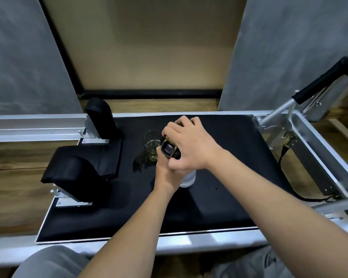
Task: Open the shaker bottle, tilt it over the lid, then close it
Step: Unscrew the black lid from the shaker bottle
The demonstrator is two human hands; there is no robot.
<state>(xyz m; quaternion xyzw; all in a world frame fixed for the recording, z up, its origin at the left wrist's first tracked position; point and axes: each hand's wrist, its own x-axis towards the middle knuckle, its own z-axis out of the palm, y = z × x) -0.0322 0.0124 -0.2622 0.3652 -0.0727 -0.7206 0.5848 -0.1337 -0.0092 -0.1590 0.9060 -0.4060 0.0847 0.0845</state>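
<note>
A pale translucent shaker bottle (pixel 189 180) stands on the black padded carriage (pixel 219 177), mostly hidden by both hands. My left hand (pixel 167 173) grips the bottle's body from the left. My right hand (pixel 186 144) curls over the black and olive lid (pixel 168 149) on top of the bottle, fingers wrapped round its far side. Only the lid's front part and the bottle's lower right edge show.
A clear glass (pixel 152 144) with a little yellowish liquid stands just left of the bottle, with a wet patch (pixel 140 163) beside it. Two black shoulder rests (pixel 76 177) stand at the left. A metal frame and a padded bar (pixel 319 81) lie at the right.
</note>
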